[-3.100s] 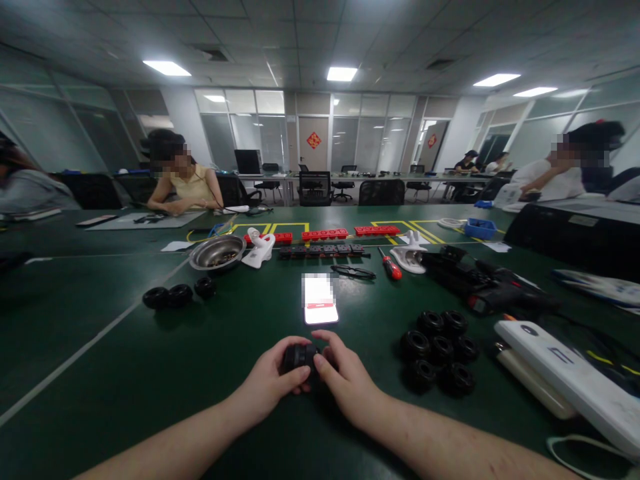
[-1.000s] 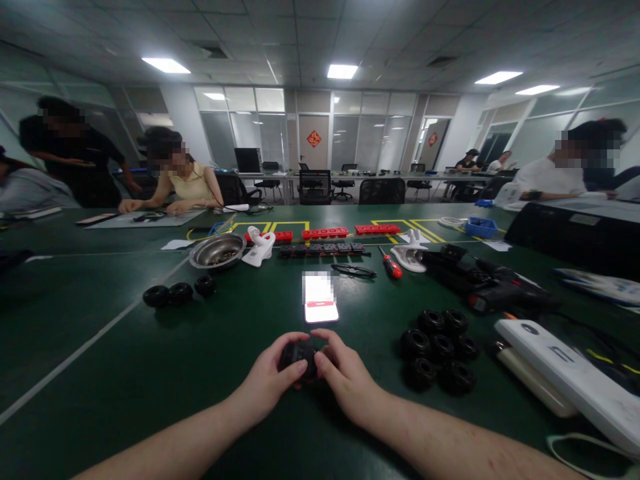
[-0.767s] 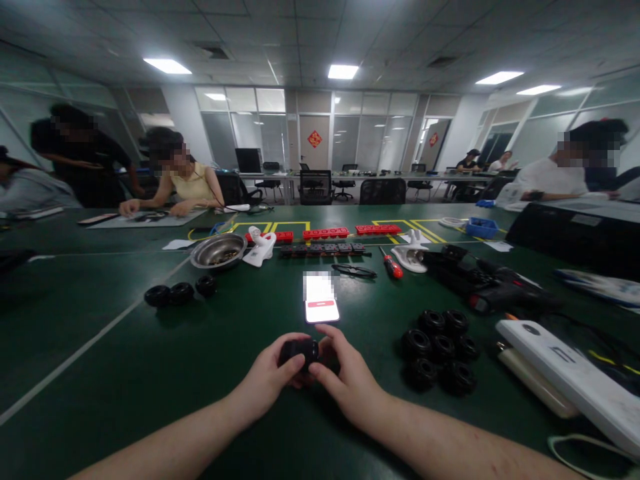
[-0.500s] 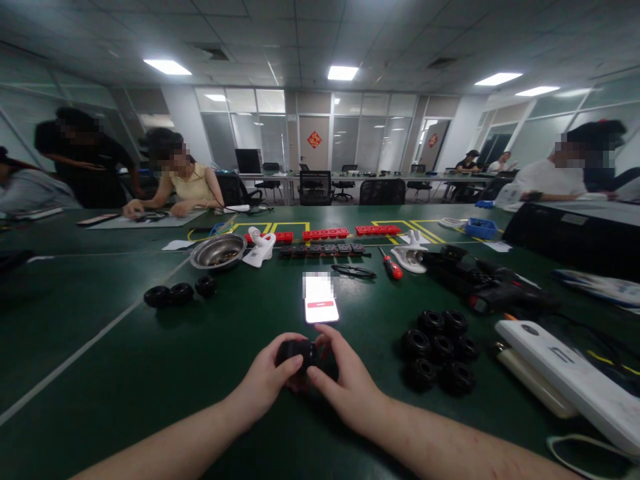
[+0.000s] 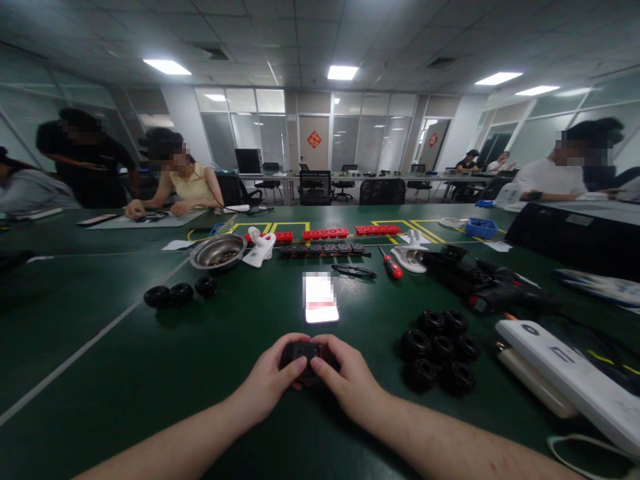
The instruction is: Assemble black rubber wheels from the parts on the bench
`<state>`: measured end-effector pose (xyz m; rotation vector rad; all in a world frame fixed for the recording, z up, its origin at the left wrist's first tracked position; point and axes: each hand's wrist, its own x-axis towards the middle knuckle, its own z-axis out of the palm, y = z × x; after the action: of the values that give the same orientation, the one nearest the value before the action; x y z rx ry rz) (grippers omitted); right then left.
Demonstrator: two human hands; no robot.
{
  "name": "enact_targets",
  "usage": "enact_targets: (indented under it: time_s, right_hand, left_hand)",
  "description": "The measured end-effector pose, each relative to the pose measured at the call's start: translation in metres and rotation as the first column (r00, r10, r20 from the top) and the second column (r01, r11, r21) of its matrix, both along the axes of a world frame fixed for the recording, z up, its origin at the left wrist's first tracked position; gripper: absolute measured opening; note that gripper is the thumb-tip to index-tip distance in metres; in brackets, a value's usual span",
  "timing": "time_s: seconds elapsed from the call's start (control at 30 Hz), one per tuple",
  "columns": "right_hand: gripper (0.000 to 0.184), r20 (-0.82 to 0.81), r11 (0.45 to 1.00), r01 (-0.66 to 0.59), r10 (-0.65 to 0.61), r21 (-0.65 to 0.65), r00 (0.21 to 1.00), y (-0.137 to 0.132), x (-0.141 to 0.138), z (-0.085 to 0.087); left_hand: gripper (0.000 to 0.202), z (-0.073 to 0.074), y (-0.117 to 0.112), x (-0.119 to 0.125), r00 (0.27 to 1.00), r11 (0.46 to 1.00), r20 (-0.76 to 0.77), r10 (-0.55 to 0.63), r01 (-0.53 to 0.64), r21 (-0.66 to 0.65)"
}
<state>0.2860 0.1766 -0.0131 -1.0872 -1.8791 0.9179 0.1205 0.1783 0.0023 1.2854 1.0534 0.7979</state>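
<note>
Low over the table's near middle, both of my hands close around a small black wheel. My left hand grips it from the left, thumb across its near face. On the other side, my right hand has its thumb and fingers on the wheel's right edge. The hands partly hide its shape. Just beyond them lies a phone with a lit screen. Similar black wheels sit grouped at the right, and three more wheels lie at the left.
Farther back are a metal bowl with small parts, red trays, a black strip, glasses and a red screwdriver. A white device lies at the right. Other people sit or stand around the table.
My right hand has closed in on the wheel; its raised index finger has come down onto it. The wheel has turned slightly between my hands.
</note>
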Motion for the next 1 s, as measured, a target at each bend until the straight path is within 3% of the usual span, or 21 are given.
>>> enact_targets:
  time_s: [0.2, 0.37, 0.53, 0.63, 0.83, 1.0]
  right_hand:
    - [0.033, 0.064, 0.980, -0.043, 0.031, 0.192, 0.997, -0.006, 0.000, 0.010]
    - [0.048, 0.021, 0.987, 0.023, -0.026, 0.161, 0.999, -0.007, 0.000, 0.004]
    - [0.025, -0.015, 0.998, 0.032, -0.031, 0.056, 0.999, 0.000, 0.000, -0.001]
    - [0.018, 0.005, 0.999, 0.038, -0.038, 0.029, 0.999, 0.003, -0.001, 0.000]
    - [0.025, 0.041, 0.991, 0.066, -0.071, 0.116, 0.997, -0.001, 0.000, 0.003]
    - [0.038, 0.059, 0.977, 0.014, -0.027, 0.212, 0.998, -0.007, 0.001, 0.005]
  left_hand:
    - [0.039, -0.004, 0.003, -0.001, 0.999, 0.999, 0.036, 0.024, -0.023, -0.029]
    - [0.036, -0.007, 0.003, -0.002, 0.996, 0.999, 0.083, 0.036, -0.034, -0.023]
    - [0.033, -0.006, 0.002, -0.002, 0.991, 0.996, 0.100, 0.084, -0.079, -0.051]
    - [0.037, -0.004, 0.002, -0.001, 0.996, 0.998, 0.078, 0.041, -0.037, -0.041]
    - [0.054, -0.003, 0.004, -0.003, 0.996, 0.998, 0.089, 0.031, -0.025, -0.065]
    - [0.039, -0.003, 0.004, -0.005, 0.996, 0.997, 0.087, 0.033, -0.026, -0.078]
